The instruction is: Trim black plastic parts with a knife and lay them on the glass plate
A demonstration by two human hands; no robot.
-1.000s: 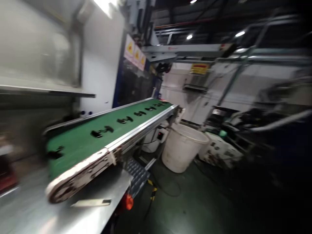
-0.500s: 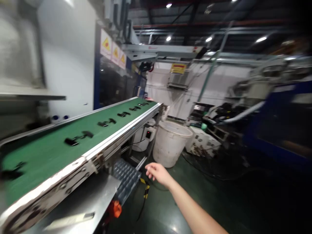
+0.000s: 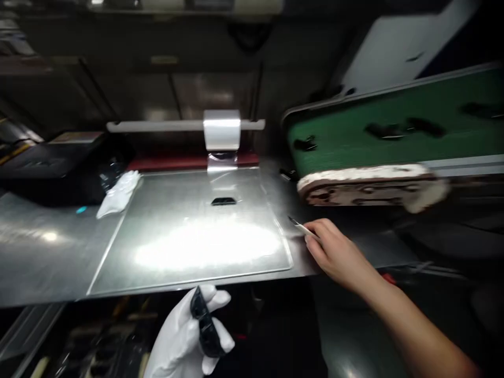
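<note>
Now your view swung from the conveyor (image 3: 394, 131) to the steel bench (image 3: 59, 262); your gloved left hand (image 3: 189, 336) gripped a black part (image 3: 205, 328), your bare right hand (image 3: 334, 252) pinched a thin blade (image 3: 301, 227) beside it.

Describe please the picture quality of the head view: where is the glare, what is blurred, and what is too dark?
Head view: broad white glare lies on the shiny metal worktable; the green conveyor belt and its black parts are smeared by motion blur; the white-gloved left hand holding a black plastic part is fairly sharp; the bare right hand is slightly soft; the top and corners sink into darkness.
</note>
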